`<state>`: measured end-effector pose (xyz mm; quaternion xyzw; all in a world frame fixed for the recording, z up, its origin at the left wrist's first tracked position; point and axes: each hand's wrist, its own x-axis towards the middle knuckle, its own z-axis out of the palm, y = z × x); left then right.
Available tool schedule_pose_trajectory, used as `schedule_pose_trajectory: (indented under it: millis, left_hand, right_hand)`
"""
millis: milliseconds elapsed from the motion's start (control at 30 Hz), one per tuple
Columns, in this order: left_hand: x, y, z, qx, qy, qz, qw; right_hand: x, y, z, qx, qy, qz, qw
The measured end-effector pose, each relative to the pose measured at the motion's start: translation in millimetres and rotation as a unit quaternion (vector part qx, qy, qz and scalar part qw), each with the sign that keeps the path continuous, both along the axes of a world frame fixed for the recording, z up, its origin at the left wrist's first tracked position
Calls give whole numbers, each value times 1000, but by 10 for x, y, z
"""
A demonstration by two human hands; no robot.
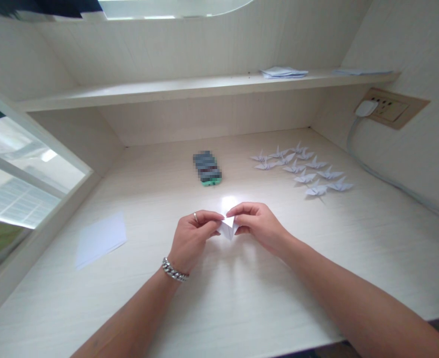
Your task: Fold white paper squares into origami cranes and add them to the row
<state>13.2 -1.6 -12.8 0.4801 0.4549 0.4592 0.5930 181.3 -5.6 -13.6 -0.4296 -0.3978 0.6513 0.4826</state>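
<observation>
A small folded piece of white paper (227, 228) is held between both hands above the middle of the desk, its lower end coming to a point. My left hand (193, 233), with a ring and a chain bracelet, pinches its left side between thumb and fingers. On the opposite side, my right hand (259, 223) grips the paper's right edge the same way. Fingertips cover parts of both edges. Several white paper cranes (305, 177) stand in loose rows at the back right of the desk.
A phone (207, 168), its screen blurred, lies beyond my hands. White paper sheets (102, 239) rest at the left. More folded paper (283, 73) is on the shelf (167, 90). A plug (366, 108) sits in the right wall socket, its cable (391, 184) running along the desk's right side.
</observation>
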Motion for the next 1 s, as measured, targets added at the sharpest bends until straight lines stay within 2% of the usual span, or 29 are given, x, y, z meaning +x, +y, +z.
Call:
schedule_pose_trajectory:
  millis: [100, 300, 433, 667, 833, 900, 1000]
  left_hand:
    - [-1, -9, 11, -1, 6, -3, 1000]
    - [-16, 3, -3, 12, 42, 11, 999]
    - [-13, 11, -21, 8, 13, 22, 1000]
    - [21, -1, -3, 9, 85, -45, 995]
    - [0, 2, -4, 51, 95, 2, 994]
    - [-10, -1, 1, 74, 110, -3, 991]
    - [-11, -16, 17, 103, 159, -22, 982]
  right_hand:
    - [7, -2, 7, -2, -2, 5, 1000]
    - [-14, 0, -49, 40, -63, -3, 997]
    - [-38, 6, -79, 62, -61, -27, 996]
    - [-52, 1, -110, 95, -42, -72, 992]
    - [-14, -1, -150, 120, -110, -18, 986]
    - [-6, -5, -143, 148, -155, 10, 977]
    - [-11, -16, -108, 182, -184, 18, 966]
